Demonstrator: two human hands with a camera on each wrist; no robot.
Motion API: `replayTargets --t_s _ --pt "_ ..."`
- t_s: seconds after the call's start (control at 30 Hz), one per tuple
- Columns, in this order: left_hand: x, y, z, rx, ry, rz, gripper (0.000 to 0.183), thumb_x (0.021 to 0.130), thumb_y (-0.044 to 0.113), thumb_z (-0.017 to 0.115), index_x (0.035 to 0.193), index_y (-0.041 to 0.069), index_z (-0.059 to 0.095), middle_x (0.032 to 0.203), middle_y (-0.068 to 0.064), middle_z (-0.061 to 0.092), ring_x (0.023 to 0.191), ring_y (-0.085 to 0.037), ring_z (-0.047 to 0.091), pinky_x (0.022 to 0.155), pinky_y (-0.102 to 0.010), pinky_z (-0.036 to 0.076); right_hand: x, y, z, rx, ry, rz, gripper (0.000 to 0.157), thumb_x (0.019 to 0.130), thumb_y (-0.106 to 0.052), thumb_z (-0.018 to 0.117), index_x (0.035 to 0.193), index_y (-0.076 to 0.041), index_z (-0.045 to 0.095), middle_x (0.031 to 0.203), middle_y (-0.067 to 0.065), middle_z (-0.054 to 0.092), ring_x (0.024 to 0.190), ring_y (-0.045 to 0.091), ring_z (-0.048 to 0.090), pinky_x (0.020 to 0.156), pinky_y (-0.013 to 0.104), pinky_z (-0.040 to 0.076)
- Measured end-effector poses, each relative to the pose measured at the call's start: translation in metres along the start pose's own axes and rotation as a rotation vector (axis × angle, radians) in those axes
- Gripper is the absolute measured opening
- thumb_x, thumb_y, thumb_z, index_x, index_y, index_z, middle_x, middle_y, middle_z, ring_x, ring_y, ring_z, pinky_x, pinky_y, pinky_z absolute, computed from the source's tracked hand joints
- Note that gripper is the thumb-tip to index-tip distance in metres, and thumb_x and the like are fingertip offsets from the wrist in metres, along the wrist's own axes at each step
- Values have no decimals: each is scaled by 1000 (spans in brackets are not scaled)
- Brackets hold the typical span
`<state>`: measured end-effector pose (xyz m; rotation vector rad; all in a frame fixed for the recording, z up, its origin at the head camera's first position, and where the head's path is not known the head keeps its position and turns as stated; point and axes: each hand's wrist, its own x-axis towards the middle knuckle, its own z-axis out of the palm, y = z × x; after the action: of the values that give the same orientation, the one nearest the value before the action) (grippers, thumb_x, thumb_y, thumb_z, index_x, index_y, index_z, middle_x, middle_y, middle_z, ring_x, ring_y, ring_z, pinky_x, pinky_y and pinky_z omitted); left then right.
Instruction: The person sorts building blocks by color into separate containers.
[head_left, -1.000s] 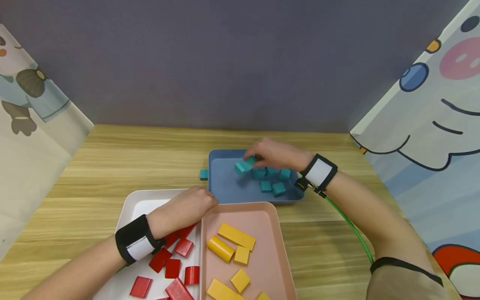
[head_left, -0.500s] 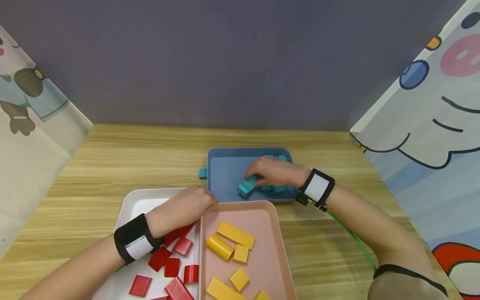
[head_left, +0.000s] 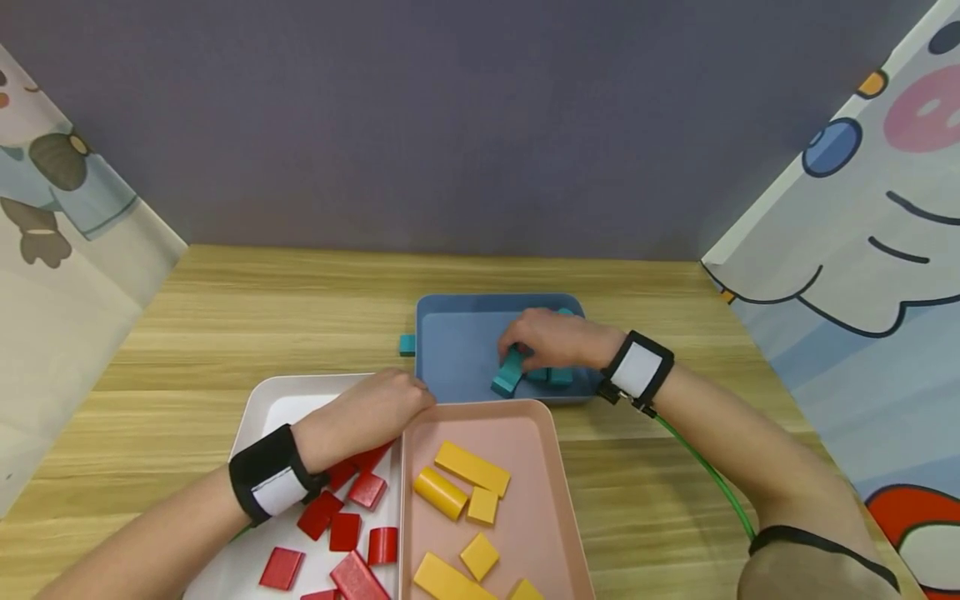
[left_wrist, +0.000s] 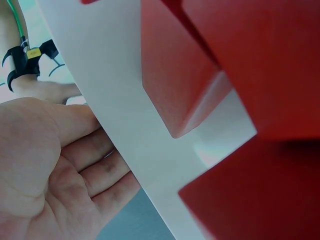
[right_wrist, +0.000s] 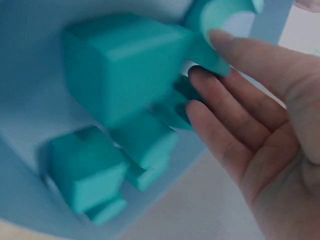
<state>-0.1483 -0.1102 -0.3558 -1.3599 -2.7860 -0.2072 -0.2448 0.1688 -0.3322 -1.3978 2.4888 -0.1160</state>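
Note:
My right hand (head_left: 551, 340) reaches into the blue tray (head_left: 453, 333) and pinches a teal arch block (head_left: 507, 373) between thumb and fingers. In the right wrist view, that arch block (right_wrist: 212, 55) shows a curved cut-out beside the thumb. Several other teal blocks (right_wrist: 122, 62) lie around the fingers, partly covered by the hand in the head view. My left hand (head_left: 367, 417) sits at the far right corner of the white tray (head_left: 262, 408), fingers curled. The left wrist view has the palm bare and the fingertips hidden behind the white rim, so I cannot tell whether they grip it.
Red blocks (head_left: 345, 533) lie in the white tray beneath the left wrist. Beside it, a pink tray (head_left: 525, 467) carries yellow blocks (head_left: 472, 469). One teal block (head_left: 407, 345) lies on the wooden table (head_left: 315, 308) against the blue tray's left side. A grey wall (head_left: 450, 125) rises behind.
The right hand has come nearer and lower in the blue tray with the arch block, which has turned more upright in the head view. The left hand stays put.

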Motion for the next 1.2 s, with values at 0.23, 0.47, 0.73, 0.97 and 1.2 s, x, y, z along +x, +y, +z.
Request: replayTargets --t_s 0.23,0.47,0.73,0.97,1.2 --pt "1 -1 1 16 5 9 14 77 20 78 90 14 75 75 3 70 66 -6 59 66 -19 54 14 -8 -35 -45 75 -4 25 85 -19 70 110 -14 69 107 3 70 88 16 65 78 28 53" --pt "1 -2 1 -13 24 7 10 80 18 75 90 16 74 74 5 69 66 -4 57 63 -18 51 50 -27 -62 -150 144 -16 26 87 -28 69 110 -17 70 104 -2 69 90 14 64 79 28 53" --pt "0 -1 1 43 24 32 9 78 18 77 87 14 75 69 3 66 62 -5 55 61 -18 49 107 -45 -53 -210 115 -86 30 88 -29 67 116 -17 67 116 -1 66 105 12 59 90 29 49" --pt "0 -1 2 58 15 40 11 78 20 77 89 16 75 70 6 66 63 -3 53 66 -20 52 141 -50 -29 -149 58 -105 28 88 -28 67 114 -15 67 116 1 65 106 14 58 89 30 48" --pt "0 -1 2 52 17 43 9 79 19 76 87 16 75 68 6 64 62 -3 51 63 -18 49 154 -52 -21 -113 -38 -45 26 87 -28 69 110 -15 69 110 0 67 96 11 58 84 28 49"
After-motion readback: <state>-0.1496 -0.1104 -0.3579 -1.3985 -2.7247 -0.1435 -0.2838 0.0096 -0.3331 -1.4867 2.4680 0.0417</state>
